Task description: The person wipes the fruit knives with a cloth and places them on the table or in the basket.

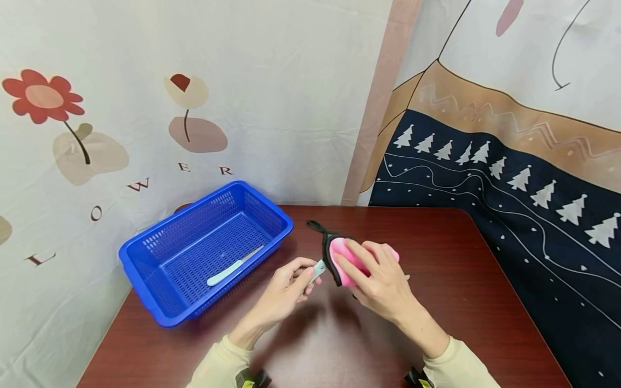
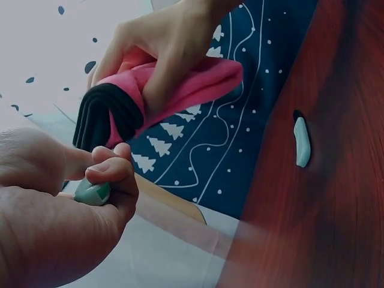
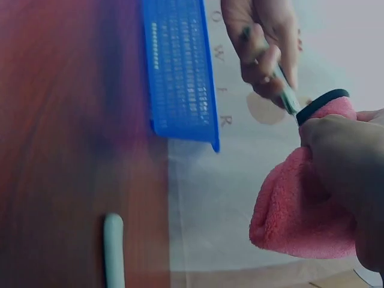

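My left hand grips a light-green-handled utensil, its fingers curled round the handle. The utensil's far end runs into a folded pink cloth with black trim and a hanging loop, which hides it. My right hand holds this cloth from above, fingers and thumb pinching it around the utensil. In the left wrist view the cloth hangs folded beneath the right hand's thumb. Both hands are raised above the table, close together.
A blue plastic basket stands on the brown table at the left, against the printed curtain. In it lies a knife with a light green handle. Another light green handle with a dark end lies on the table near the right hand.
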`<state>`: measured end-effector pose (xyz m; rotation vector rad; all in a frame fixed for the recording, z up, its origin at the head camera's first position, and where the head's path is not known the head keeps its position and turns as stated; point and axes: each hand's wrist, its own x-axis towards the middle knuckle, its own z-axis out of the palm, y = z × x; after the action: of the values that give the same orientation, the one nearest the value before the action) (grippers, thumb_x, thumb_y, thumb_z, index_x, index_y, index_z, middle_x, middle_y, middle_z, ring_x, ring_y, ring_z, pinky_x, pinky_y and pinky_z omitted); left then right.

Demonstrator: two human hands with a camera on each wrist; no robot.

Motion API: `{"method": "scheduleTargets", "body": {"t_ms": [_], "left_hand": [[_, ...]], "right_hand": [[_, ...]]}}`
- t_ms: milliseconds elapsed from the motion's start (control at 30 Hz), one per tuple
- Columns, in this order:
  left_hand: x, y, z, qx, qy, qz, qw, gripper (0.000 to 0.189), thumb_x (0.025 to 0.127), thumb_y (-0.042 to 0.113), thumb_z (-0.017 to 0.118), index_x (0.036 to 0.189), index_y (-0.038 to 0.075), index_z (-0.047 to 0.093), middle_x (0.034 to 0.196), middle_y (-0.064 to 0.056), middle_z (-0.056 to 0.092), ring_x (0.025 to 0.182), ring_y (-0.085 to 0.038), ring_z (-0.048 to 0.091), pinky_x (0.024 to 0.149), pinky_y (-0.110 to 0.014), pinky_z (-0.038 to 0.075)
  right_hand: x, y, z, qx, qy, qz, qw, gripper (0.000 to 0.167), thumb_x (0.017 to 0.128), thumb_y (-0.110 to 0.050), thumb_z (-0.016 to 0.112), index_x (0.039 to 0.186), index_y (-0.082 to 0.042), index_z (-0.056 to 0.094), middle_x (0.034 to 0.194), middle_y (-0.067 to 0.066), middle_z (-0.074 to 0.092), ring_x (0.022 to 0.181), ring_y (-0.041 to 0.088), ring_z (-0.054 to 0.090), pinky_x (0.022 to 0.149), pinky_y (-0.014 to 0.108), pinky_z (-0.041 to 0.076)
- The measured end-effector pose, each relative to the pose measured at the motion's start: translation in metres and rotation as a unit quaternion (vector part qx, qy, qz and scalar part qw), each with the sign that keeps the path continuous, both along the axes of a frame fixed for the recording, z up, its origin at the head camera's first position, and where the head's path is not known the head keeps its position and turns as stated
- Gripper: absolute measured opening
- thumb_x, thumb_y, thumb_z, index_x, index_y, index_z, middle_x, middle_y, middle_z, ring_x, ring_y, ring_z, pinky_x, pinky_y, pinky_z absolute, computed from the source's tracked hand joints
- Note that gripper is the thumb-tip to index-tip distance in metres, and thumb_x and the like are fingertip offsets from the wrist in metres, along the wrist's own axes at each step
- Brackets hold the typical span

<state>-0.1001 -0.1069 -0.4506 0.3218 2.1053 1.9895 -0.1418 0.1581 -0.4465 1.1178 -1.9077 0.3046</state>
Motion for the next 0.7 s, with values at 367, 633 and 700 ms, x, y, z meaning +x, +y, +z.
{"method": "scheduleTargets", "body": {"t_ms": [367, 633, 700], "left_hand": [[-0.001, 0.001, 0.0, -0.003, 0.004, -0.004, 1.0, 0.028, 0.121, 0.017, 0.051, 0.136, -0.001, 0.066, 0.102, -0.002, 0.069, 0.079, -0.01, 0.059, 0.063, -0.016, 0.049], [0.001, -0.001, 0.001, 0.007, -0.001, -0.005, 1.0, 0.027, 0.121, 0.017, 0.05, 0.132, -0.003, 0.064, 0.101, -0.004, 0.068, 0.08, -0.006, 0.057, 0.063, -0.015, 0.047], [0.001, -0.001, 0.001, 0.008, 0.0, -0.003, 1.0, 0.027, 0.121, 0.017, 0.049, 0.131, -0.004, 0.064, 0.1, -0.004, 0.067, 0.079, -0.005, 0.056, 0.063, -0.014, 0.046]], "right_hand": [[0.007, -0.013, -0.006, 0.03, 0.01, 0.004, 0.9995, 0.038, 0.111, -0.026, 0.06, 0.143, -0.016, 0.077, 0.145, 0.016, 0.074, 0.11, 0.038, 0.067, 0.087, 0.05, 0.056], [0.006, -0.006, -0.005, 0.025, -0.005, -0.027, 0.9993, 0.042, 0.107, -0.026, 0.066, 0.146, -0.018, 0.075, 0.143, 0.017, 0.074, 0.107, 0.037, 0.065, 0.084, 0.053, 0.054], [0.004, -0.004, -0.004, 0.024, -0.007, -0.032, 0.9992, 0.05, 0.097, -0.023, 0.076, 0.147, -0.018, 0.075, 0.143, 0.018, 0.073, 0.107, 0.038, 0.064, 0.084, 0.053, 0.055]]}}
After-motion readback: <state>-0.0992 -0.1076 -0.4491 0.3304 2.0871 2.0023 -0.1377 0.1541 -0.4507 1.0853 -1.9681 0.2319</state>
